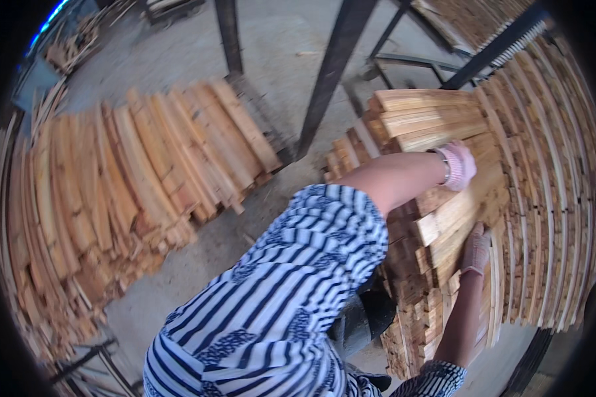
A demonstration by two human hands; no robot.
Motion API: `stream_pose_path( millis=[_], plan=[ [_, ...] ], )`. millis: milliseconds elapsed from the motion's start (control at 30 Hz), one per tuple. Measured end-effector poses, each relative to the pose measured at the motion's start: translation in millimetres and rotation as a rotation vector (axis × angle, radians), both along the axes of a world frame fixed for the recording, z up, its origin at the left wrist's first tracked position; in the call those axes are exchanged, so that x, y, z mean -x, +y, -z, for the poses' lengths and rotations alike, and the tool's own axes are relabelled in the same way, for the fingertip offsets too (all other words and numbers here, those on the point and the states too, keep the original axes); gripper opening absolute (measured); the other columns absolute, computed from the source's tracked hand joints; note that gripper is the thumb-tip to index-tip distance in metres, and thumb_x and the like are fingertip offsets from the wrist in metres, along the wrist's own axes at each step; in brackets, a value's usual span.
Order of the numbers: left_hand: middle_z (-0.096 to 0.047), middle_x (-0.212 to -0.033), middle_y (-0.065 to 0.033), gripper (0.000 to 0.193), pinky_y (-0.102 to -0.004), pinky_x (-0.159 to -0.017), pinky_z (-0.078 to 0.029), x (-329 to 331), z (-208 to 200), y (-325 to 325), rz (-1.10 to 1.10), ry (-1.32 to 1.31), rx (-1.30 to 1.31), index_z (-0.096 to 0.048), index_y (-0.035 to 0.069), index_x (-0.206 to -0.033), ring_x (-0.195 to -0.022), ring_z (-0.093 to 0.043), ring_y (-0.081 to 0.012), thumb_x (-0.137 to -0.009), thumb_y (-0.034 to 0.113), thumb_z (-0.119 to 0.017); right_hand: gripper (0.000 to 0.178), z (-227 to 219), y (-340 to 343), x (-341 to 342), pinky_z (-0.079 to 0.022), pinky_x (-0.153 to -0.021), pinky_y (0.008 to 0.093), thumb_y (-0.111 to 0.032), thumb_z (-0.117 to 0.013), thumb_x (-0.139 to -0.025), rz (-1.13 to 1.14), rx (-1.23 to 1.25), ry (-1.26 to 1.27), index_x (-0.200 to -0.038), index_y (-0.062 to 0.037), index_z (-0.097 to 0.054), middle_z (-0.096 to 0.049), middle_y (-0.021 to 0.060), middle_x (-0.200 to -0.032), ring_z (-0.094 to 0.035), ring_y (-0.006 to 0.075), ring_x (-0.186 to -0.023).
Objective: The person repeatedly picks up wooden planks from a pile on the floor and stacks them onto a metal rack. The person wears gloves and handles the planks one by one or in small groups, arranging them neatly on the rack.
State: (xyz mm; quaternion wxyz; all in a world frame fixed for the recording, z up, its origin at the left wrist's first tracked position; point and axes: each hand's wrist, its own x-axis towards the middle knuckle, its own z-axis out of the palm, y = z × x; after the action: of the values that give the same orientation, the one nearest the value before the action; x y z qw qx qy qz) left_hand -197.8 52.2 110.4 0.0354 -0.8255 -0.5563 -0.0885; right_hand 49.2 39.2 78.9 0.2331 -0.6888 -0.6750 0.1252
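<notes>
Both my hands wear pale pink gloves and are at a stack of short light-brown wooden boards [440,126] on the right. My left hand [458,167] reaches across over the upper boards, its fingers curled down; what lies under them is hidden. A watch or band [442,159] circles that wrist. Nearer to me, my right hand [477,251] lies along the boards with its fingers stretched out and touching the wood. Between the two hands several board faces [447,221] show, some paler than others. The stack's left side is stepped and uneven.
A wide pile of boards [132,172] lies to the left. Along the right stands a tall layered stack of boards [543,178]. Dark metal posts [331,73] rise from the concrete floor [278,53] beyond my arms. Wood scraps [73,49] lie far left.
</notes>
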Motion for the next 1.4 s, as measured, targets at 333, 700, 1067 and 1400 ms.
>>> stream_pose_path(
  millis=[333, 700, 1067, 1400],
  plan=[
    [-0.067, -0.115, -0.0172, 0.026, -0.0436, -0.099, -0.050, 31.7, 62.4, -274.4, 0.043, -1.023, -0.493, -0.066, 0.002, -0.109, -0.109, -0.064, -0.0318, -0.088, 0.015, -0.061, 0.060, -30.5, -54.0, 50.8, -0.045, -0.106, 0.0451, -0.043, -0.048, -0.101, -0.095, -0.449, -0.442, -0.140, 0.0022, -0.050, -0.056, 0.0282, -0.135, -0.055, 0.0421, -0.126],
    [-0.059, -0.087, -0.0070, 0.037, -0.0398, -0.083, -0.049, 123.2, 228.3, -516.8, -0.571, -3.066, -0.143, -0.060, 0.009, -0.105, -0.080, -0.056, -0.0232, -0.098, 0.045, -0.062, 0.084, 75.0, -254.5, 333.4, -0.041, -0.111, 0.0386, -0.052, -0.071, -0.085, -1.055, 0.671, -0.021, -0.149, -0.0044, -0.041, -0.054, 0.0237, -0.142, -0.051, 0.0361, -0.133],
    [-0.057, -0.137, -0.0083, 0.068, -0.0389, -0.113, -0.035, 155.3, 278.5, -488.5, -1.015, -2.964, -0.471, -0.053, 0.011, -0.138, -0.127, -0.049, -0.0249, -0.094, 0.063, -0.056, 0.111, 189.2, -322.3, 385.6, -0.036, -0.115, 0.0417, -0.039, -0.083, -0.073, -0.876, 0.685, 0.034, -0.157, -0.0063, -0.017, -0.033, 0.0303, -0.152, -0.040, 0.0426, -0.139],
    [-0.057, -0.138, -0.0148, 0.073, -0.0483, -0.113, -0.040, 163.3, 233.8, -446.2, -0.935, -3.028, -0.282, -0.051, 0.006, -0.138, -0.127, -0.054, -0.0318, -0.094, 0.064, -0.054, 0.116, 181.2, -286.1, 387.2, -0.039, -0.113, 0.0412, -0.037, -0.086, -0.070, -0.955, 0.734, 0.386, -0.156, -0.0029, -0.015, -0.038, 0.0314, -0.149, -0.047, 0.0443, -0.133]
  ],
)
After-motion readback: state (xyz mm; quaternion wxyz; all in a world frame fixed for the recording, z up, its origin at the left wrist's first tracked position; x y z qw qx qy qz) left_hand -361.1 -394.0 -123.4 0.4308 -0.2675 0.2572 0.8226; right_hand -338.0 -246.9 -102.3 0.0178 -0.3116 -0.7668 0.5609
